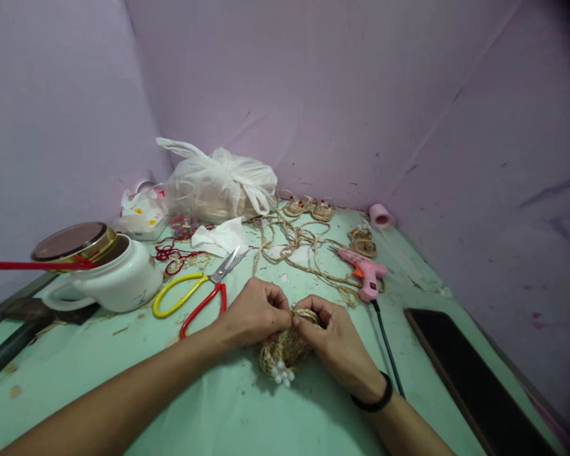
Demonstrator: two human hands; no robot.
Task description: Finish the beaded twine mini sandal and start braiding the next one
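Note:
Between my two hands is a small woven straw basket-like piece (285, 354) of coiled tan cord, with a cluster of white beads (282, 373) on its near side. My left hand (263, 313) pinches the cord at its top edge. Closed on the same edge from the other side, my right hand (330, 332) wears a dark band at the wrist. The fingertips of both hands nearly meet there. Scissors (216, 278) with one yellow and one red handle lie spread just left of my left hand. Loose braided cord (292, 244) tangles beyond my hands.
To the right are a pink glue gun (368, 269) with a black cable, and a dark phone (470, 373). A white mug (123, 278) with a lid and a hammer (28, 316) sit left. Behind lie a plastic bag (223, 183), tissue (221, 237) and finished-looking woven pieces (322, 211).

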